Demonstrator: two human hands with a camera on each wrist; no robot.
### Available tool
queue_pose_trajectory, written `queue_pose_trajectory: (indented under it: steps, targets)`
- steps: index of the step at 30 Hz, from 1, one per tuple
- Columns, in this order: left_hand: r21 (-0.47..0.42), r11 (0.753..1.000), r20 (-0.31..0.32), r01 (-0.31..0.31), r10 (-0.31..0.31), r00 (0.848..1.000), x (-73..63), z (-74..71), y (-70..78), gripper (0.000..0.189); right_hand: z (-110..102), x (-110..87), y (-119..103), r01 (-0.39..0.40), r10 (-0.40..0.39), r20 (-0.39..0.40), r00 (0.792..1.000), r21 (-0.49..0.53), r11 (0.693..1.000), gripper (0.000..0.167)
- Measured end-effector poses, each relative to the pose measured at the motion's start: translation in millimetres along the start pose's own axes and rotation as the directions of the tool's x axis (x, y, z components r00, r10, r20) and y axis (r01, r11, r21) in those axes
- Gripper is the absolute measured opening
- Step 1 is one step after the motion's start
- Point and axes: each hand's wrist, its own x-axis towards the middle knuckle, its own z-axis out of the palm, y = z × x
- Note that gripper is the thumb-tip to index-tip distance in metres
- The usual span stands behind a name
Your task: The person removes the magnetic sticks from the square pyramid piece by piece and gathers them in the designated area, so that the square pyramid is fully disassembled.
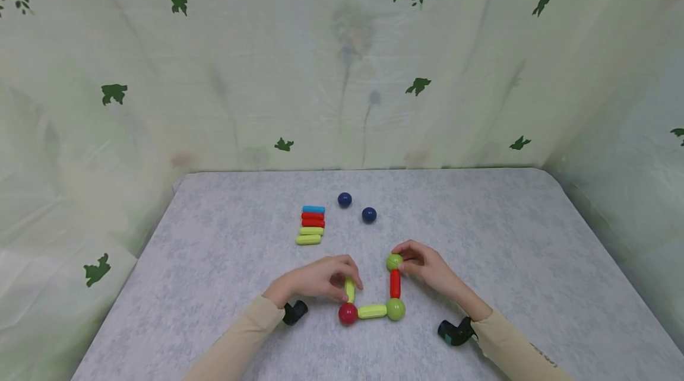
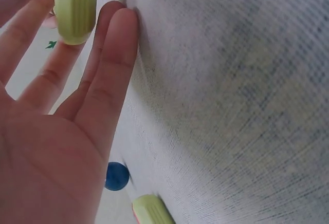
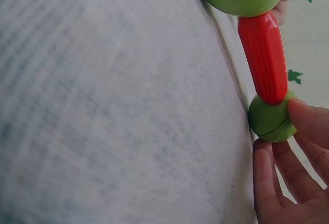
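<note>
The left hand [image 1: 320, 279] pinches an upright-lying yellow-green stick [image 1: 350, 289] between thumb and fingertips, its near end touching a red ball [image 1: 348, 313]; the wrist view shows the fingers [image 2: 110, 59] fairly straight alongside the stick, their tips on the cloth. The right hand [image 1: 427, 266] pinches a green ball [image 1: 394, 262] that sits on the far end of a red stick [image 1: 395, 283]. That red stick runs down to a second green ball [image 1: 395, 309], which joins a lying yellow-green stick [image 1: 372, 311] that reaches back to the red ball, so the pieces form a three-sided frame open at the far side. All of it lies on the grey-clothed worktop [image 1: 513, 262], near its front edge. Farther back, well apart, a row of spare sticks [image 1: 311, 225], blue, red and yellow-green, lies side by side, with two dark blue balls [image 1: 357, 207] just to its right.
</note>
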Motion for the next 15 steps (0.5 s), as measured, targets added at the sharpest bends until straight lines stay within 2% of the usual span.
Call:
queue_pose_trajectory:
  steps: [6, 11, 15]
  targets:
    - [-0.044, 0.998, -0.009, 0.036, -0.037, 0.999, -2.3, 0.8, 1.9, 0.017, 0.1, -2.1, -7.0, -0.013, 0.013, 0.0, 1.0, 0.004, 1.0, 0.025]
    - [0.012, 0.999, -0.045, 0.046, -0.045, 0.998, -2.8, 2.3, 0.0, 0.014, -0.3, -0.5, -2.8, -0.012, 0.012, -0.005, 1.0, 0.003, 1.0, 0.025]
    - [0.03, 0.998, -0.102, 0.047, -0.044, 0.994, -3.1, 2.4, -0.8, 0.011, -0.5, -0.9, -3.9, -0.021, 0.021, -0.002, 1.0, 0.007, 1.0, 0.026]
